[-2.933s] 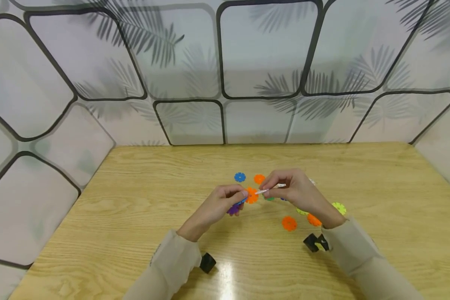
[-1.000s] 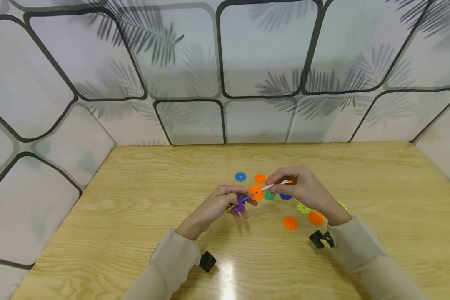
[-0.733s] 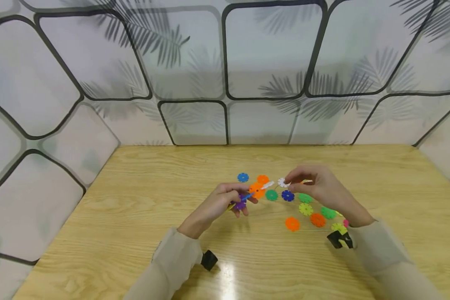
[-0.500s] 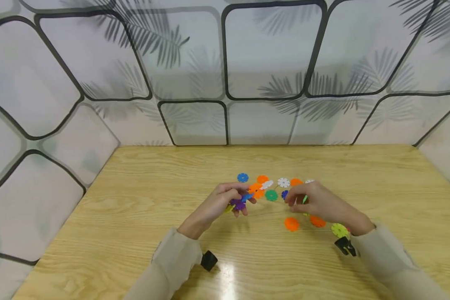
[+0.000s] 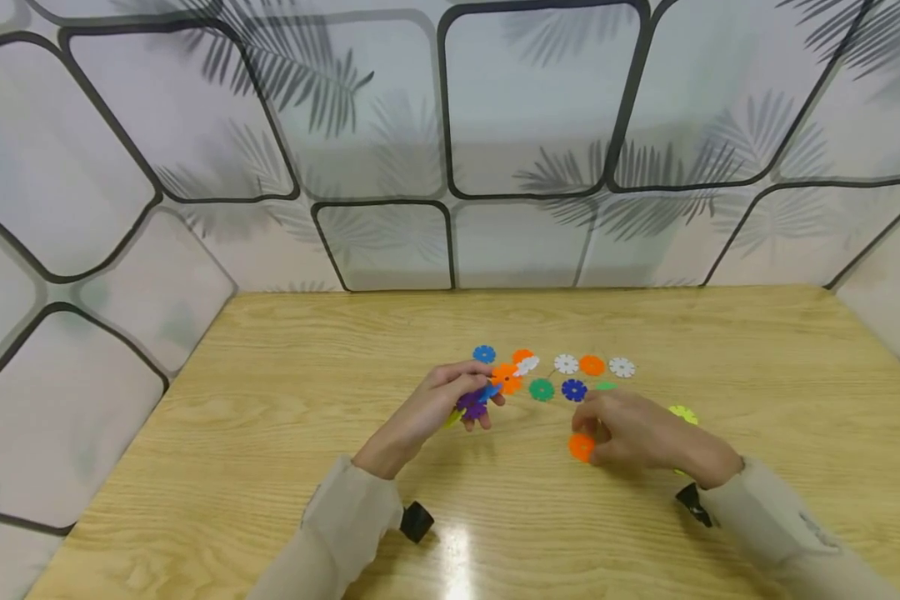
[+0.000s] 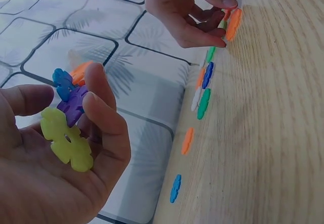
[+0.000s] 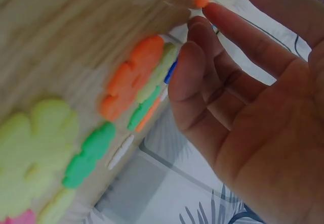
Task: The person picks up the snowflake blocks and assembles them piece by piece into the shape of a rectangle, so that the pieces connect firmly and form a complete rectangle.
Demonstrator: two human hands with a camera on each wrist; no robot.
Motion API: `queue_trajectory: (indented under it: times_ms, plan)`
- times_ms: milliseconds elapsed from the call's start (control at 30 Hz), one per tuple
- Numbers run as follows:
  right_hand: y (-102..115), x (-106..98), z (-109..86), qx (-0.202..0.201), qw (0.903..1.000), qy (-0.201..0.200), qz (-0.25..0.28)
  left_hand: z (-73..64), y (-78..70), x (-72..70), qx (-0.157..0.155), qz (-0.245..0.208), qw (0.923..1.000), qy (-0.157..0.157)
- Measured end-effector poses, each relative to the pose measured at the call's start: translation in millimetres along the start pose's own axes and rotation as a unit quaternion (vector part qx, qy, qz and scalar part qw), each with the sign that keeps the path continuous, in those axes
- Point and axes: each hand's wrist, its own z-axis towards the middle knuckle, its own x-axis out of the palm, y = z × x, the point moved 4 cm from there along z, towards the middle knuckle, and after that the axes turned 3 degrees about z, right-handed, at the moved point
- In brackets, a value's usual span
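My left hand (image 5: 450, 396) holds a chain of notched plastic discs slotted together. In the left wrist view, a yellow disc (image 6: 67, 140) lies against the palm, then a purple disc (image 6: 73, 105), a blue disc (image 6: 63, 85) and an orange disc (image 6: 81, 73). A white disc (image 5: 527, 365) sits at the chain's far end in the head view. My right hand (image 5: 630, 425) is low over the table with bent, parted fingers. Its thumb and fingertips are at the edge of a loose orange disc (image 5: 581, 447), which lies flat; contact is unclear.
More loose discs lie on the wooden table (image 5: 307, 467): blue (image 5: 483, 354), green (image 5: 542, 389), dark blue (image 5: 573, 390), white (image 5: 566, 363), orange (image 5: 592, 365) and yellow (image 5: 682, 414). Some are hidden under the right hand and forearm. A patterned curtain (image 5: 540, 108) stands behind.
My right hand let go of the white disc, which is now on the left hand's chain. It then moved right and down over the loose discs to the orange one. The left hand barely moved.
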Motion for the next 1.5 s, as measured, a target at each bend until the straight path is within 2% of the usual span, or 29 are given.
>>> queue_trajectory:
  times_ms: [267, 433, 600, 700, 867, 1033, 1267, 1500]
  plan:
    - [0.9, -0.5, 2.6, -0.008, 0.9998, -0.019, 0.005, 3.1, -0.3, 2.9, 0.007, -0.014, 0.9999, -0.005]
    - [2.8, -6.9, 5.5, -0.014, 0.9978, -0.019, 0.062, 3.5, -1.4, 4.6, 0.005, -0.024, 0.9997, -0.007]
    - [2.0, -22.9, 5.9, -0.015, 0.9912, -0.061, 0.117, 4.8, -1.9, 6.7, 0.015, -0.009, 0.9998, -0.004]
    - [1.1, -33.1, 6.9, 0.013, 0.9813, -0.092, 0.168, 6.1, -0.7, 7.2, 0.019, 0.002, 0.9998, -0.003]
    - [2.3, -46.5, 9.2, 0.054, 0.9552, -0.149, 0.25, 7.5, 1.6, 8.5, 0.016, 0.004, 0.9999, 0.001]
    - [6.0, -50.7, 14.5, 0.056, 0.9358, -0.179, 0.298, 7.6, 3.9, 9.6, 0.003, 0.002, 1.0, 0.001]
    - [15.4, -48.0, 24.6, 0.048, 0.9236, -0.18, 0.335, 7.5, 5.6, 10.5, 0.0, 0.016, 0.9998, -0.009]
    - [21.4, -41.7, 29.7, 0.026, 0.9212, -0.175, 0.347, 4.4, 6.5, 9.4, -0.009, 0.037, 0.9991, -0.018]
